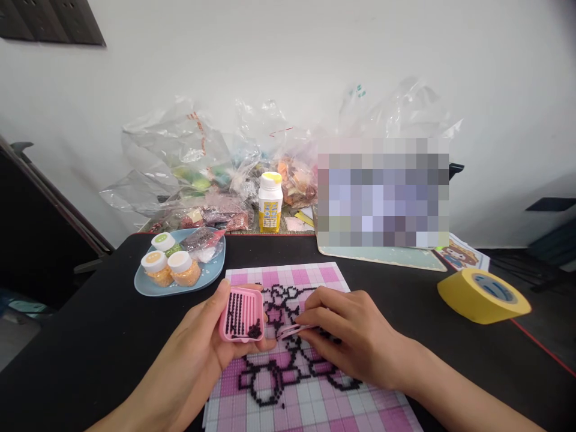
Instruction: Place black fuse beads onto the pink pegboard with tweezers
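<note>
My left hand [209,327] holds a small pink ribbed bead tray [252,306], tilted toward me. Black beads [235,315] lie in its grooves, with a loose heap in the lower right corner. In my right hand [355,333] is a pair of pale pink tweezers [292,329], pinched between thumb and fingers. Their tips point left, just right of the tray and over the pegboard; whether they grip a bead is too small to tell. Under both hands lies a pink and white checkered pegboard [310,273] bearing an outline of black beads [265,399], partly hidden by my right hand.
A blue plate [144,285] with several bead jars [184,268] and a small bag stands at the left. Behind are a white bottle [270,201] and plastic bags [180,156]. At right lie a yellow tape roll [463,295] and a printed card [461,255]; a blurred panel stands at the back.
</note>
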`<state>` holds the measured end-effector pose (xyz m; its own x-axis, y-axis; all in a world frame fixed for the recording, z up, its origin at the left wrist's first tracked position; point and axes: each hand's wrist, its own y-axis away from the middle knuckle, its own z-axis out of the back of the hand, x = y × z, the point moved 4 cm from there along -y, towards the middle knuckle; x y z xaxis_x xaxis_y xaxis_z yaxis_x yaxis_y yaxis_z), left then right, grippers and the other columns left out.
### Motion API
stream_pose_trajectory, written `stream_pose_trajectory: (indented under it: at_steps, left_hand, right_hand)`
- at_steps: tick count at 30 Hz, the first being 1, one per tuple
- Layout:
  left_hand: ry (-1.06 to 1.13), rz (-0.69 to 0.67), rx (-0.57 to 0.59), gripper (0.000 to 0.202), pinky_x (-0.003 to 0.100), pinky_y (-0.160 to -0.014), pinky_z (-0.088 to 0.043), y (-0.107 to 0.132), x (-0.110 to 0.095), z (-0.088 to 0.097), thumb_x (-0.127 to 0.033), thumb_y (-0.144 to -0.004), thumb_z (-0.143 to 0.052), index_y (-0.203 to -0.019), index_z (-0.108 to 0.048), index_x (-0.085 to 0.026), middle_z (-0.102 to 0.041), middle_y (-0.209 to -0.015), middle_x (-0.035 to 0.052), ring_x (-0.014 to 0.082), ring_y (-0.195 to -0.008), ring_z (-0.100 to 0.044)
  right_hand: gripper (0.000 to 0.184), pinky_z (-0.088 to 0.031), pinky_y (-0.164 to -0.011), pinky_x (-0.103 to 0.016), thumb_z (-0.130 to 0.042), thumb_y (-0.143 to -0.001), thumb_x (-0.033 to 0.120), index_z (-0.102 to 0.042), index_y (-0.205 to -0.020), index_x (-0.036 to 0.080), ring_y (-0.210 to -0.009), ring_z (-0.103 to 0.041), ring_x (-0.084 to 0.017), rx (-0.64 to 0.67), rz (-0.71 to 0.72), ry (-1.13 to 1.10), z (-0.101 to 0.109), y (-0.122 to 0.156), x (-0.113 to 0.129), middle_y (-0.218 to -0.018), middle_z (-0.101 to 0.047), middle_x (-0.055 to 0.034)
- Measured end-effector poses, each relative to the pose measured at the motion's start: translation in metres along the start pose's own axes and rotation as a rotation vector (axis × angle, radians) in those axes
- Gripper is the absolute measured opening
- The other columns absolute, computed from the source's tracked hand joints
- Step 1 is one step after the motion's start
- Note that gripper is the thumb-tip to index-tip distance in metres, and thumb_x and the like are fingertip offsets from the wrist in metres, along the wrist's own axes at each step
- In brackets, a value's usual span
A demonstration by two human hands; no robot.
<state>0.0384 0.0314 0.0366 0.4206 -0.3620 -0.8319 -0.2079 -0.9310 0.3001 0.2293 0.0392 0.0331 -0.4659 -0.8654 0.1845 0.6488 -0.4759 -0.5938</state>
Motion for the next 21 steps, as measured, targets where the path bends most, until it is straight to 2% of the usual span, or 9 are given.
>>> stream_pose_trajectory:
  at_steps: [4, 10, 17, 21]
  left_hand:
    - [-0.032, -0.015, 0.015, 0.03, 0.039, -0.075, -0.062, 0.0, 0.0, -0.001, -0.036, -0.093, -0.059, -0.085, -0.078, -0.016, -0.075, -0.084, 0.0081, 0.0232, -0.082, -0.063]
    - [-0.107, -0.024, 0.043, 0.035, 0.033, -0.071, -0.057, 0.0, 0.0, 0.0, -0.039, -0.095, -0.054, -0.081, -0.077, -0.017, -0.073, -0.075, 0.006, 0.0209, -0.07, -0.065]
    - [-0.084, 0.004, 0.129, 0.03, 0.036, -0.072, -0.056, 0.001, 0.003, -0.006, -0.038, -0.094, -0.055, -0.091, -0.077, -0.018, -0.075, -0.081, 0.0081, 0.0231, -0.073, -0.065]
    - [-0.071, 0.044, 0.135, 0.031, 0.04, -0.08, -0.055, 0.002, 0.006, -0.004, -0.039, -0.094, -0.054, -0.101, -0.076, -0.018, -0.075, -0.084, 0.0075, 0.0247, -0.075, -0.068]
  right_hand:
    - [0.012, -0.043, -0.053, -0.023, -0.049, -0.099, 0.02, -0.061, -0.098, 0.016, -0.068, -0.06, -0.012, -0.042, -0.008, -0.013, 0.002, 0.0, 0.0, -0.083, -0.064, -0.0042]
    - [0.014, -0.046, -0.055, -0.021, -0.048, -0.099, 0.02, -0.061, -0.099, 0.015, -0.07, -0.06, -0.012, -0.157, 0.002, -0.033, 0.008, -0.003, 0.006, -0.082, -0.063, -0.0046]
    - [0.011, -0.046, -0.055, -0.022, -0.049, -0.097, 0.017, -0.06, -0.1, 0.016, -0.07, -0.061, -0.012, -0.223, -0.016, -0.006, 0.011, -0.002, 0.008, -0.083, -0.063, -0.0039]
    - [0.01, -0.046, -0.055, -0.022, -0.05, -0.097, 0.016, -0.059, -0.101, 0.016, -0.07, -0.059, -0.013, -0.221, -0.02, -0.01, 0.01, -0.001, 0.005, -0.084, -0.062, -0.0047]
